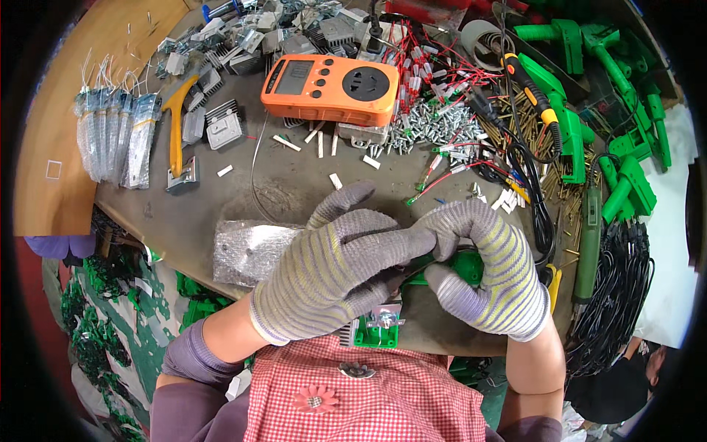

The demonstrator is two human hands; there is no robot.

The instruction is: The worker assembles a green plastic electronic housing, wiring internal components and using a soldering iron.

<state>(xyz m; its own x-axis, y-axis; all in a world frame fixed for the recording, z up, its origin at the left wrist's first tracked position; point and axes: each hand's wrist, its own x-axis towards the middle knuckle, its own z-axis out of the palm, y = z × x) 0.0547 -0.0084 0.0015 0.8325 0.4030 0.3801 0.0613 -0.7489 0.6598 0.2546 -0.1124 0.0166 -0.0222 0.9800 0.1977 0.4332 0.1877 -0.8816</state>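
Light is glaring off a silvery packet [249,254]. Fisheye distortion is bending the margins; blackness is swallowing the corners.

The left hand [324,272] and right hand [493,269] partly hide a green plastic part [467,267]; whether they pinch anything is unclear. The left covers 1 end of the bubble-wrap packet [252,252]; the lower edge cuts off the checked apron [405,409].

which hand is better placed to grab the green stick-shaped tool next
Probably the right hand: it is nearer the green stick-shaped tool, which lies on its outer side, while the left hand is farther, beside the bubble-wrapped pack.
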